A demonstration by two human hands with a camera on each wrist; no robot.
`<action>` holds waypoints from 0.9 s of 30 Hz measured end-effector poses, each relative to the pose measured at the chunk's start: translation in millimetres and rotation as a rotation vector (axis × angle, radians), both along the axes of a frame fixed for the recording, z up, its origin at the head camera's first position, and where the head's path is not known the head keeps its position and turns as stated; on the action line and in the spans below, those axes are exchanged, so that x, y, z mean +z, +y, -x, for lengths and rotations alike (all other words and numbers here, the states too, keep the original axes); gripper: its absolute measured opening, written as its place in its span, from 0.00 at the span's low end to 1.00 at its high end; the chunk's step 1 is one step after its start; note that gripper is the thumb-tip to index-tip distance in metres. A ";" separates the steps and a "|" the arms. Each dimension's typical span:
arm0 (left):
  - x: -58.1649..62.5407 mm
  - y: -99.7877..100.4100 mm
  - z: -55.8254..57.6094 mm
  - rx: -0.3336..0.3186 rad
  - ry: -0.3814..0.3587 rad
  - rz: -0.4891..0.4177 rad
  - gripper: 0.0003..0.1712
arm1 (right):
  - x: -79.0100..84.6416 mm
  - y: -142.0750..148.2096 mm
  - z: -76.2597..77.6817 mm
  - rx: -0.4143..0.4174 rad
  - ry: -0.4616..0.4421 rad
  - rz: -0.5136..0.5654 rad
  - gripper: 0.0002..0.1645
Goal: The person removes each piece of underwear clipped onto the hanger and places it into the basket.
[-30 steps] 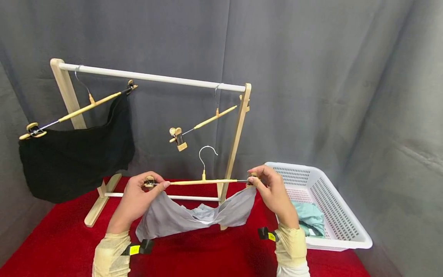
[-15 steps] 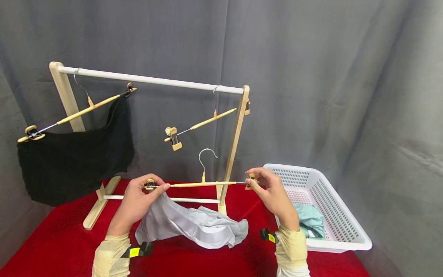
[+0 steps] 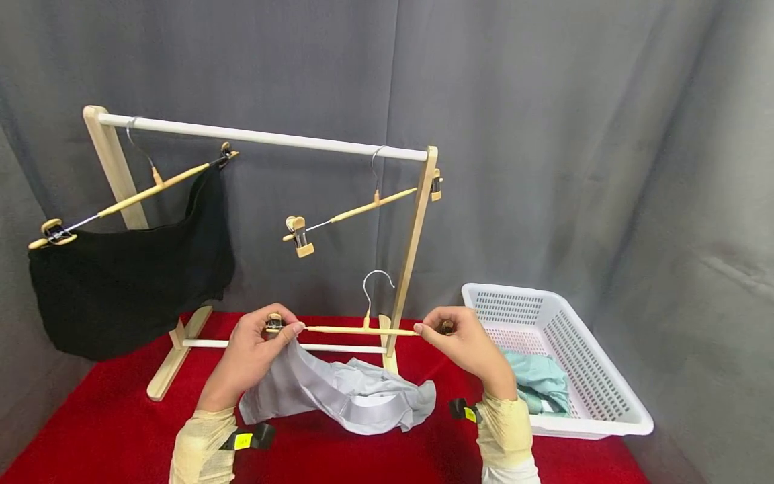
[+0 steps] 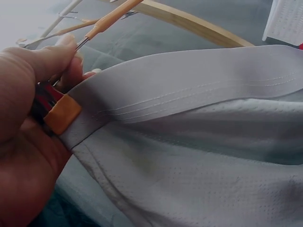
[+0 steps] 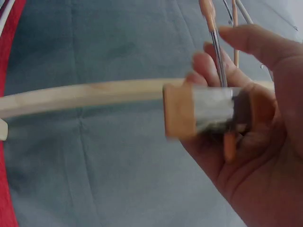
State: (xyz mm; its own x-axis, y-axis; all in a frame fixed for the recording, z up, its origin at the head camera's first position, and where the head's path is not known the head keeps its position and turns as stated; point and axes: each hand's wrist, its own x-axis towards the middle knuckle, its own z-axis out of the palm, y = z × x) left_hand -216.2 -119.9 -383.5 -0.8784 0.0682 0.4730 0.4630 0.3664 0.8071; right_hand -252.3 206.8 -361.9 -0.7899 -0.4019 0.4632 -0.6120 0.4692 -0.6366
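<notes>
A clip hanger (image 3: pixel 338 330) is held level in front of the rack by both hands. My left hand (image 3: pixel 248 356) pinches its rod at the left end, close to the left clip (image 4: pixel 64 115). That clip grips the waistband of the grey underpants (image 3: pixel 357 410), which sag down to the red cloth. My right hand (image 3: pixel 478 353) pinches the rod at the other end, its palm around the right clip (image 5: pixel 180 111). No fabric shows in that clip's jaws. The hanger's wire hook points up.
On the wooden rack (image 3: pixel 266 139) hang black shorts (image 3: pixel 133 282) on one clip hanger and a bare clip hanger (image 3: pixel 363 210). At right stands a white basket (image 3: pixel 605 376) with teal fabric (image 3: pixel 538 376) inside. Red cloth (image 3: pixel 109 430) covers the table; grey curtains hang behind.
The right side of the underpants has come out of the right clip and dropped onto the table. My right hand has shifted its hold inward along the rod; the hanger has lowered slightly.
</notes>
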 end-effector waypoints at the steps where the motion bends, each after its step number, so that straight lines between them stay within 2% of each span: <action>1: 1.2 1.3 0.5 0.000 0.010 -0.004 0.07 | 0.0 -1.4 0.7 0.002 -0.011 -0.007 0.05; 4: 2.4 3.9 2.5 0.004 0.024 -0.018 0.06 | -1.2 -3.8 2.2 0.016 -0.045 -0.014 0.05; 8: -3.9 4.1 8.5 -0.014 0.037 -0.041 0.06 | -2.3 -4.9 1.8 0.020 -0.064 -0.024 0.06; 11: -12.6 1.9 17.6 -0.018 0.052 -0.053 0.06 | -0.9 -5.9 2.5 0.017 -0.042 -0.032 0.07; 15: -20.1 -0.6 25.8 0.009 0.037 -0.062 0.07 | -0.1 -6.2 5.2 0.008 0.015 -0.008 0.07; 17: -19.0 0.1 23.5 0.018 0.024 -0.065 0.07 | -1.3 -5.6 5.9 0.002 0.038 0.019 0.07; 21: -10.7 3.8 9.7 0.022 0.017 -0.058 0.08 | -6.0 -3.8 5.3 0.007 0.079 0.073 0.07; 24: -3.6 4.2 1.0 0.024 0.056 -0.043 0.08 | -8.4 -3.2 6.4 0.018 0.127 0.098 0.08; 27: -1.6 2.2 -3.3 0.009 0.111 -0.030 0.09 | -9.1 -1.3 6.1 0.026 0.157 0.110 0.07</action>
State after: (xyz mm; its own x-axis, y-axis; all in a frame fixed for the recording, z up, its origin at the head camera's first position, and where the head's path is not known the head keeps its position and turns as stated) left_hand -212.9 -117.6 -385.1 -0.8209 0.0448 0.5694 0.5471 0.3478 0.7614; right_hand -258.3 205.5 -371.0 -0.6946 -0.3613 0.6221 -0.7188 0.3848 -0.5791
